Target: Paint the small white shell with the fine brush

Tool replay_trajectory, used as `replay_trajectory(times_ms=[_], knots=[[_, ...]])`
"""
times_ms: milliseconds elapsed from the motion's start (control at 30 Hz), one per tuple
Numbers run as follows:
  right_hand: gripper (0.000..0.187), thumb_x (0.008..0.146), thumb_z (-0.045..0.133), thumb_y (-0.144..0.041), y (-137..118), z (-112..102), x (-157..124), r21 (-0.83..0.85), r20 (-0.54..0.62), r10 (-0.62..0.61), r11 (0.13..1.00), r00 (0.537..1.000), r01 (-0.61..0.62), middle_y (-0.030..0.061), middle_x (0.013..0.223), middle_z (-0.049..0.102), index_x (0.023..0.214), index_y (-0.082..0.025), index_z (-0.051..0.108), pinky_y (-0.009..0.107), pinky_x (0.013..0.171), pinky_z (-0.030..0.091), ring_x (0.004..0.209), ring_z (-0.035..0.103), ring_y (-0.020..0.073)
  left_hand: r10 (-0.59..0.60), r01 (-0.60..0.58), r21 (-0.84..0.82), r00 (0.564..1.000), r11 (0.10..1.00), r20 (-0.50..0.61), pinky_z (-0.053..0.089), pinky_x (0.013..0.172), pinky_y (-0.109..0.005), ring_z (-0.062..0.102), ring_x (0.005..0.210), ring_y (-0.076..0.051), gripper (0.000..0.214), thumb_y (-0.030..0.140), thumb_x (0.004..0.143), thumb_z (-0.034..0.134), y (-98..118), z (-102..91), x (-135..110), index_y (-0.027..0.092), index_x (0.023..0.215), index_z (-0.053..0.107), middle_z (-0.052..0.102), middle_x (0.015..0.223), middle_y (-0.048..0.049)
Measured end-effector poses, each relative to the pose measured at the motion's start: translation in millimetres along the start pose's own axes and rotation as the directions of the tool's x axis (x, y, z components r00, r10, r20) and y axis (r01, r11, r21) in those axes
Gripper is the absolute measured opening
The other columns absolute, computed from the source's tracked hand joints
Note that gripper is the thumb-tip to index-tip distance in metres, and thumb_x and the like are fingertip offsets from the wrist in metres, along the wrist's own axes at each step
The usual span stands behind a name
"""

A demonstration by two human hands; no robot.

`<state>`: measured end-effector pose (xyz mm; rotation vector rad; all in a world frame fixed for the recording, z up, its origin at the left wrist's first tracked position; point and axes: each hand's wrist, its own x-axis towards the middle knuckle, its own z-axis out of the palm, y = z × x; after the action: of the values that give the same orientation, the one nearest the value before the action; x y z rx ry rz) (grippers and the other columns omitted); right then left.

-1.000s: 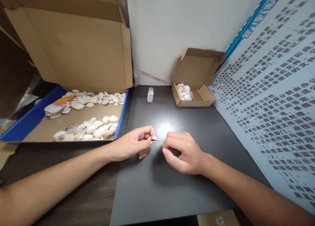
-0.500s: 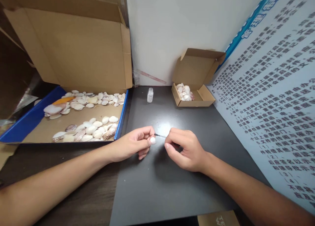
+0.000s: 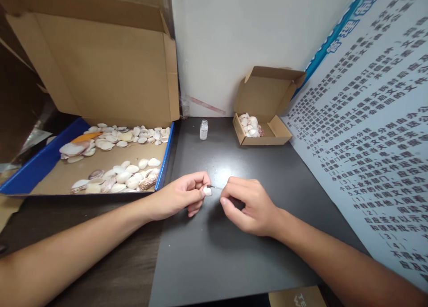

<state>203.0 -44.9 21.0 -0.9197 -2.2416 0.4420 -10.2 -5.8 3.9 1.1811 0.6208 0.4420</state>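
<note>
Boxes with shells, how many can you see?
2: a large blue-sided box on the left and a small brown box at the back right. The cardboard cut off at the bottom edge hides any contents.

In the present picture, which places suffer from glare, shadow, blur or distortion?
Head view: bright glare on the dark tabletop, between and beyond the left hand and right hand; head view: soft shadow under the right hand; head view: thin dark-tipped tool too fine and soft for detail; head view: poster print blurred, and stretched toward the right edge.
</note>
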Motion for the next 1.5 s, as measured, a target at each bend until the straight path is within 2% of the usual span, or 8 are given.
replay_trajectory(times_ms=[167, 300, 500, 633, 800, 933, 1100, 1500], knots=[[0.017, 0.083, 0.050, -0.014, -1.3, 0.0, -0.4, 0.002, 0.016, -0.058, 0.998, 0.998, 0.058, -0.0025, 0.060, 0.049, 0.067, -0.018, 0.054, 0.025, 0.051, 0.030, 0.053, 0.040, 0.0100, 0.007, -0.007, 0.012, 1.000, 1.000, 0.006, 0.034, 0.047, -0.019, 0.042, 0.046, -0.008, 0.029, 0.041, 0.091, 0.063, 0.1, 0.1, 0.0, 0.021, 0.085, 0.043, 0.043, 0.052, 0.0098], [0.019, 0.085, 0.051, -0.015, -1.2, 0.2, -1.6, -0.032, 0.002, -0.006, 0.999, 1.000, 0.006, -0.0027, 0.060, 0.046, 0.066, -0.017, 0.053, 0.025, 0.052, 0.030, 0.053, 0.039, 0.0101, 0.005, -0.006, 0.016, 1.000, 1.000, 0.011, 0.035, 0.048, -0.019, 0.043, 0.046, -0.008, 0.029, 0.041, 0.092, 0.062, 0.9, 0.0, -1.2, 0.021, 0.086, 0.042, 0.044, 0.053, 0.0098], [0.018, 0.084, 0.051, -0.014, -0.8, 0.9, -1.7, -0.016, 0.027, -0.046, 0.999, 0.999, 0.046, -0.0025, 0.060, 0.048, 0.067, -0.017, 0.055, 0.025, 0.053, 0.030, 0.054, 0.040, 0.0099, 0.008, -0.008, 0.035, 1.000, 0.999, 0.017, 0.035, 0.047, -0.019, 0.043, 0.047, -0.007, 0.029, 0.041, 0.090, 0.064, 0.6, -1.3, -1.3, 0.021, 0.086, 0.043, 0.044, 0.057, 0.0092], [0.019, 0.085, 0.051, -0.015, -0.1, 1.3, -1.7, -0.030, -0.025, -0.011, 0.999, 1.000, 0.010, -0.0028, 0.060, 0.046, 0.066, -0.017, 0.054, 0.025, 0.052, 0.030, 0.053, 0.038, 0.0093, 0.000, -0.001, 0.042, 1.000, 0.999, 0.018, 0.033, 0.047, -0.019, 0.043, 0.047, -0.007, 0.029, 0.041, 0.091, 0.063, 1.9, -0.9, -1.3, 0.021, 0.086, 0.043, 0.043, 0.055, 0.0097], [0.019, 0.085, 0.051, -0.015, 0.0, 1.9, -1.4, -0.020, 0.029, -0.020, 1.000, 0.999, 0.020, -0.0023, 0.060, 0.048, 0.066, -0.016, 0.055, 0.025, 0.052, 0.029, 0.053, 0.039, 0.0094, 0.003, -0.003, 0.029, 1.000, 1.000, -0.004, 0.035, 0.047, -0.020, 0.043, 0.046, -0.008, 0.028, 0.040, 0.090, 0.063, 2.4, 0.8, -0.6, 0.021, 0.085, 0.043, 0.044, 0.054, 0.0092], [0.019, 0.084, 0.052, -0.015, 0.6, 1.9, -1.0, -0.012, -0.023, 0.008, 1.000, 1.000, -0.008, -0.0029, 0.060, 0.046, 0.066, -0.016, 0.054, 0.024, 0.052, 0.030, 0.053, 0.037, 0.0089, 0.004, -0.004, 0.050, 1.000, 0.999, -0.003, 0.034, 0.047, -0.020, 0.042, 0.046, -0.007, 0.032, 0.043, 0.090, 0.063, 3.4, 1.2, -0.4, 0.020, 0.085, 0.043, 0.045, 0.054, 0.0092], [0.017, 0.083, 0.052, -0.014, 0.7, 2.2, -1.7, 0.012, 0.034, -0.033, 0.999, 0.999, 0.032, -0.0023, 0.061, 0.050, 0.067, -0.017, 0.055, 0.025, 0.053, 0.031, 0.054, 0.040, 0.0095, 0.016, -0.016, 0.071, 1.000, 0.997, 0.006, 0.033, 0.047, -0.019, 0.045, 0.047, -0.007, 0.032, 0.043, 0.090, 0.064, 4.9, 1.0, -0.7, 0.020, 0.083, 0.042, 0.049, 0.055, 0.0077], [0.019, 0.085, 0.052, -0.014, 1.5, 1.6, -1.3, 0.035, -0.024, -0.002, 0.999, 1.000, 0.002, -0.0025, 0.061, 0.048, 0.066, -0.017, 0.052, 0.024, 0.053, 0.031, 0.053, 0.039, 0.0090, 0.007, -0.006, 0.098, 1.000, 0.995, -0.009, 0.033, 0.047, -0.019, 0.043, 0.046, -0.006, 0.035, 0.045, 0.086, 0.069, 8.2, 2.8, -3.6, 0.020, 0.085, 0.043, 0.046, 0.056, 0.0095]])
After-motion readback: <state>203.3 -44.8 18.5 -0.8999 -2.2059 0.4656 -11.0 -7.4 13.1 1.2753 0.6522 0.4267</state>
